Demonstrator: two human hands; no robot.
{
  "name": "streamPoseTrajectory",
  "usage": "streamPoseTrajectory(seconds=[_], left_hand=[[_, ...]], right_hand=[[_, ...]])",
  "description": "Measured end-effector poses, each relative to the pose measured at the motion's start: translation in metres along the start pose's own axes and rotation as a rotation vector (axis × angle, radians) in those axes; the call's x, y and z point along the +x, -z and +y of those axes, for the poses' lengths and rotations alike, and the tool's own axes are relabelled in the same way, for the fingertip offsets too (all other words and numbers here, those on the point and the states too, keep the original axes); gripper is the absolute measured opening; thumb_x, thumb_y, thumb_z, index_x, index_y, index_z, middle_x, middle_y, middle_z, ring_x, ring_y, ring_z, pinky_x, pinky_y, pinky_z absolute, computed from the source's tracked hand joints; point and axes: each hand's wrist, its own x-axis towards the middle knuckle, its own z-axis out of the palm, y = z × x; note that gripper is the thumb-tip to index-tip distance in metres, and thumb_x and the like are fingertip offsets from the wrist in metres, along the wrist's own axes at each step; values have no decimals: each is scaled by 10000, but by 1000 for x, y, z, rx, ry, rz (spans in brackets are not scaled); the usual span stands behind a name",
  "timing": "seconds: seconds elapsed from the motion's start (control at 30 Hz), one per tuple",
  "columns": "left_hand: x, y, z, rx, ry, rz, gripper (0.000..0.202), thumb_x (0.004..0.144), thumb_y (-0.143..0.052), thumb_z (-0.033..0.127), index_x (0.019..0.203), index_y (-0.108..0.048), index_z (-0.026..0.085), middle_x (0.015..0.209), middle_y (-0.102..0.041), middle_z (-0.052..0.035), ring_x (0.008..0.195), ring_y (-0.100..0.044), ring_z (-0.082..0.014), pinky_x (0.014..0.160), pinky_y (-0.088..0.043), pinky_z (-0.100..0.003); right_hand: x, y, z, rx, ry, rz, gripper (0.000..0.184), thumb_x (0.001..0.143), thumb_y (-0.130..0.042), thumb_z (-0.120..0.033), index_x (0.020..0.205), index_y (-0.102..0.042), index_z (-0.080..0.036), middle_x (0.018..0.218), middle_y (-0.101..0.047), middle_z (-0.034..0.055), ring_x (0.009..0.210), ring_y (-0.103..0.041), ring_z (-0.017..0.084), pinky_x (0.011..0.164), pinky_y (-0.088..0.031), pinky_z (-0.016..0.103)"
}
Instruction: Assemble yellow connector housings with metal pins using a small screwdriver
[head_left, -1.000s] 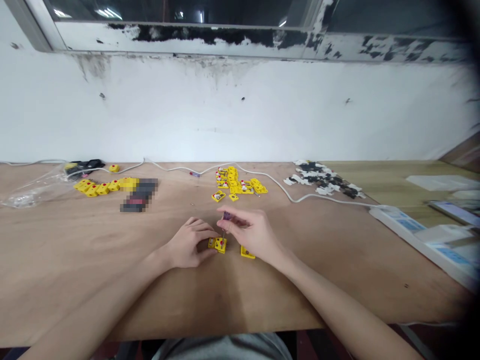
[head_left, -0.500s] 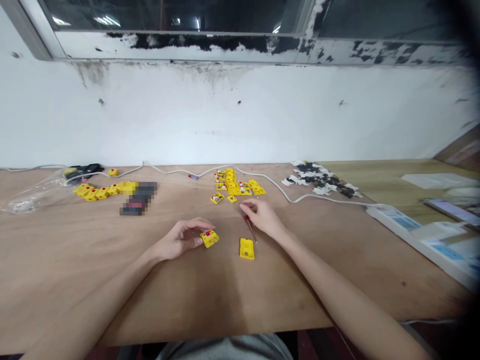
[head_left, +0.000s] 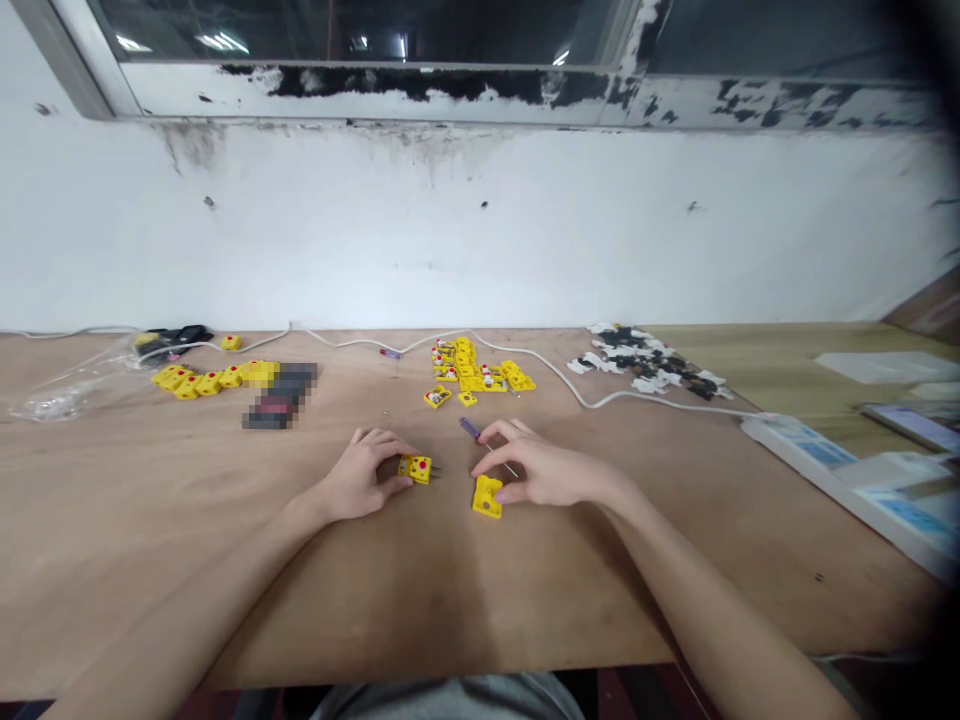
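Observation:
Between the thumb and fingers of my left hand (head_left: 365, 475) is a yellow plug (head_left: 420, 469) with a red spot on top. Two thin metal prongs stick out of it to the right. My right hand (head_left: 541, 468) has its thumb on the right edge of a hollow yellow plug cover (head_left: 487, 498) and a fingertip at its upper edge. The cover lies on the table, hollow side up. Just behind these fingers, a screwdriver (head_left: 470, 429) with a purplish handle rests on the table, its shaft partly hidden by the hand.
Yellow plug parts (head_left: 466, 368) are gathered at the back middle, near a second small screwdriver (head_left: 389, 353). A row of yellow plugs (head_left: 199, 381) lies at left. Black and white pieces (head_left: 652, 360) form a pile at right. A white cable runs to a power strip (head_left: 847, 480).
My right hand has put down the screwdriver and come nearer, onto the yellow cover, which shifted slightly left. My left hand has turned the plug so its prongs point right.

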Motion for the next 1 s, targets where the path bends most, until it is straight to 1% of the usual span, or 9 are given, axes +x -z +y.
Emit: streamPoseTrajectory(seconds=[0.1,0.2,0.27,0.4,0.57,0.7,0.77,0.9,1.0], left_hand=[[1,-3,-2,166,16,38,282,859,-667,360,1122,-669,256,1079,-692,-50,1058,-590,-257,978,-357,-432],[2,-3,-1,195,15,56,308,867,-649,370,1151,-647,250,1078,-693,-51,1055,-593,-251,961,-366,-415],[1,-3,1,194,15,56,325,870,-645,361,1173,-631,244,1093,-691,-53,1051,-595,-247,949,-375,-405],[1,-4,0,203,30,68,338,871,-649,365,1184,-620,243,1095,-689,-50,1037,-602,-242,943,-381,-402],[1,-7,-3,224,39,97,366,862,-654,355,1203,-606,233,1108,-686,-60,1050,-601,-249,947,-382,-410],[1,-7,-4,233,43,104,357,873,-631,351,1207,-603,227,1103,-688,-69,1047,-602,-254,940,-386,-414],[1,-6,-4,231,38,106,357,875,-626,351,1208,-599,226,1106,-687,-72,1047,-603,-255,943,-386,-417],[1,-6,-3,228,35,106,364,868,-630,348,1209,-597,223,1108,-688,-73,1051,-607,-257,945,-388,-416],[1,-5,-4,231,33,105,366,862,-635,330,1211,-600,227,1103,-688,-71,1055,-605,-257,944,-391,-414]], right_hand=[[10,-11,4,30,27,85,252,740,-819,-222,976,-754,-284,1305,-525,78,1282,-458,306,1044,-403,442],[21,-21,4,93,0,220,90,806,-770,-219,874,-710,-224,1014,-671,48,984,-623,234,887,-481,375],[27,-28,2,110,-22,379,40,873,-708,-225,842,-692,-206,863,-687,25,844,-634,204,828,-481,355],[34,-38,-4,20,122,581,111,904,-683,-202,1014,-693,-211,969,-693,47,912,-615,207,862,-459,358],[31,-39,-11,-23,239,475,313,875,-713,-198,1182,-660,-227,998,-679,59,966,-591,227,880,-472,373],[28,-37,-11,-10,232,473,429,885,-596,-94,1292,-603,-228,1197,-634,99,1122,-547,249,980,-452,415],[28,-37,-11,-57,205,453,491,875,-559,-61,1336,-576,-227,1200,-639,100,1145,-527,261,1005,-432,438],[25,-36,-17,-70,142,380,450,906,-618,-188,1351,-572,-238,999,-688,69,1018,-558,248,925,-460,405],[22,-36,-28,-113,136,379,475,872,-687,-309,1332,-595,-235,1069,-681,92,1037,-557,275,930,-451,433]])
